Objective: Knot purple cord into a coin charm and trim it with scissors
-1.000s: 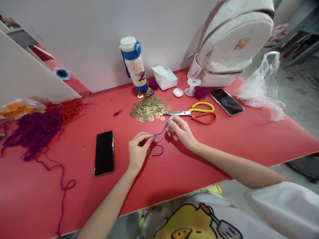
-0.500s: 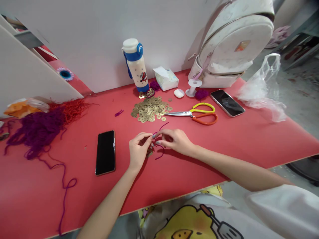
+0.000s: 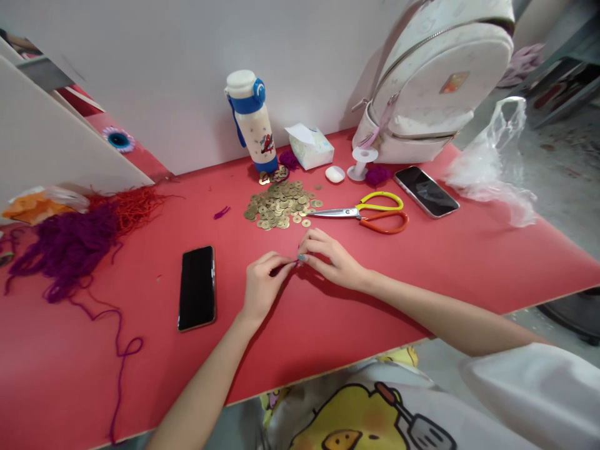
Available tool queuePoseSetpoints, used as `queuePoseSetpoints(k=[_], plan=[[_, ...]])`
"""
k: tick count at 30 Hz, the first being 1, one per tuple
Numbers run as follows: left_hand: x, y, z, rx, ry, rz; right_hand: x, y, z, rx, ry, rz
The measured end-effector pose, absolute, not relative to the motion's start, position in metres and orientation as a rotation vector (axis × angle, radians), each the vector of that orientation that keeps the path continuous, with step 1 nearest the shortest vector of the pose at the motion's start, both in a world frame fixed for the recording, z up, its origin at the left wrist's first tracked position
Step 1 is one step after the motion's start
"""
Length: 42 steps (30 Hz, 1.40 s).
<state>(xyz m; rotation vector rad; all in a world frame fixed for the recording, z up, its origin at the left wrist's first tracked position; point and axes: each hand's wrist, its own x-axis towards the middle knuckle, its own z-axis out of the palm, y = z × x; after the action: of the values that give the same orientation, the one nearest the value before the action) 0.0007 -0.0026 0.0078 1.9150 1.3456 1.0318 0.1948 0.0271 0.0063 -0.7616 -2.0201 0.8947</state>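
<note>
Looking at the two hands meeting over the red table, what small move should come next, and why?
Probably draw the right hand slightly away from the left hand to tension the purple cord: both hands pinch close together there, only a short bit shows between them, and whether it is knotted cannot be made out.

At the back of the red surface (image 3: 375, 325), a white-and-blue bottle (image 3: 255, 128) stands before a pale panel (image 3: 319, 62), with a tissue pack (image 3: 313, 151) to its right and a small white rounded object (image 3: 334, 174) just in front of the pack. A white backpack (image 3: 435, 81) occupies the rear right; a dark-screened phone (image 3: 426, 192) lies before it, and a clear plastic bag (image 3: 492, 172) sits crumpled beside it. At left, a second phone (image 3: 197, 289) lies face up, well apart from an orange wrapper (image 3: 35, 207).
</note>
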Motion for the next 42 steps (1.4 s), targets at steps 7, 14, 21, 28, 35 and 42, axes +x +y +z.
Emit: queuePoseSetpoints(k=[7,14,21,28,35,42], plan=[[0.002,-0.012,0.011,2.233,1.168,1.335,0.192,0.032,-0.005,-0.837,-1.971,1.114],[0.002,-0.009,0.013,1.902,1.361,1.392,0.190,0.028,-0.006,-0.698,-2.193,1.094],[0.007,-0.006,0.015,1.624,1.334,1.194,0.192,0.029,-0.004,-0.802,-2.139,0.989],[0.005,-0.007,0.012,1.430,1.228,1.115,0.193,0.031,-0.004,-0.888,-2.003,1.017],[0.009,-0.007,0.015,1.274,1.149,1.230,0.191,0.026,-0.006,-0.899,-2.296,0.818],[0.011,-0.007,0.006,1.044,1.413,1.252,0.192,0.023,0.000,-0.842,-2.011,0.563]])
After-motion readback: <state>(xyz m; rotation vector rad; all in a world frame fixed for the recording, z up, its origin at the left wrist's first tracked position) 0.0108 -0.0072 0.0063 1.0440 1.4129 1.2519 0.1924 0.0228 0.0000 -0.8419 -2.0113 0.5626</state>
